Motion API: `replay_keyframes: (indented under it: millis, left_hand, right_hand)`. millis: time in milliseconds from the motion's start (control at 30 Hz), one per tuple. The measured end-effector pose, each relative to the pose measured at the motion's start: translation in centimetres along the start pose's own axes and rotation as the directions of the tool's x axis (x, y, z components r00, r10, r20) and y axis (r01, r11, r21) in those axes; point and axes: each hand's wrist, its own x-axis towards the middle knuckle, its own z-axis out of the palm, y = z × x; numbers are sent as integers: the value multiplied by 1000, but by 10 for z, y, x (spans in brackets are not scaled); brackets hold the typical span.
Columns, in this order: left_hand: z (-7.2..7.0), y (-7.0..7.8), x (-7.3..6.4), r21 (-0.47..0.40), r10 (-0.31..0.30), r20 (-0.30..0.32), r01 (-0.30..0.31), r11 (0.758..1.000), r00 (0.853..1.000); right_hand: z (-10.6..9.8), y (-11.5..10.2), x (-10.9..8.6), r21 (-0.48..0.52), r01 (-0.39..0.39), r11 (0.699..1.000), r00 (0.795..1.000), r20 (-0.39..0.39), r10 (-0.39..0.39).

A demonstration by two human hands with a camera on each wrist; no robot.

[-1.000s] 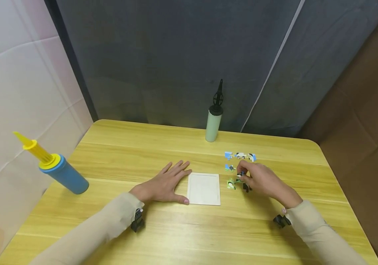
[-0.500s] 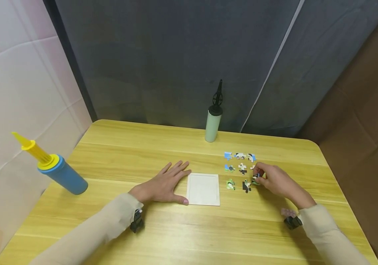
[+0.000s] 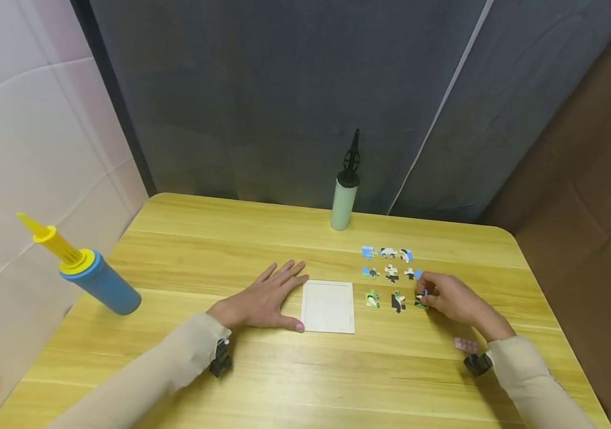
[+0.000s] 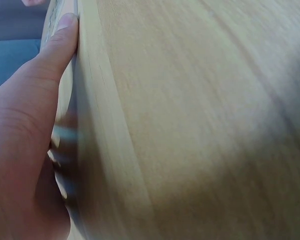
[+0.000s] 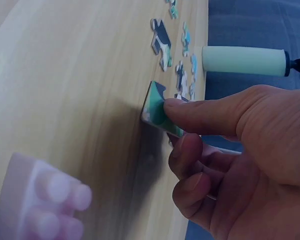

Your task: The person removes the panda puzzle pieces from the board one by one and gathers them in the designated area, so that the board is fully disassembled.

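Note:
My right hand [image 3: 449, 296] pinches a green and black puzzle piece [image 5: 159, 107] between thumb and fingers, its edge tilted near the table in the right wrist view. Several other puzzle pieces [image 3: 392, 273] lie in loose rows to the left of that hand, printed in blue, white, black and green. My left hand [image 3: 265, 302] lies flat with fingers spread, thumb and fingertips at the left edge of a white square puzzle frame [image 3: 329, 307]. In the left wrist view the left thumb [image 4: 55, 52] shows against the tabletop; the other fingers are mostly hidden.
A pink toy brick [image 3: 465, 344] lies near the right wrist. A pale green hand pump [image 3: 343, 202] with a black nozzle stands at the table's back edge. A blue and yellow pump [image 3: 104, 283] stands at the left. Dark cloth [image 3: 262, 107] hangs behind the wooden table [image 3: 305, 381].
My right hand has moved to the right with the puzzle piece, out to the end of the front row. More pieces and the pink brick have come into sight. The left hand stays put.

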Motion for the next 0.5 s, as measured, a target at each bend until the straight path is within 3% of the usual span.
replay_keyframes:
  millis: [500]
  left_hand:
    - [-1,1,0,-1,-10,8,10,1000,1000]
  right_hand:
    - [4,1,8,-40,-77,996,997,-19,76]
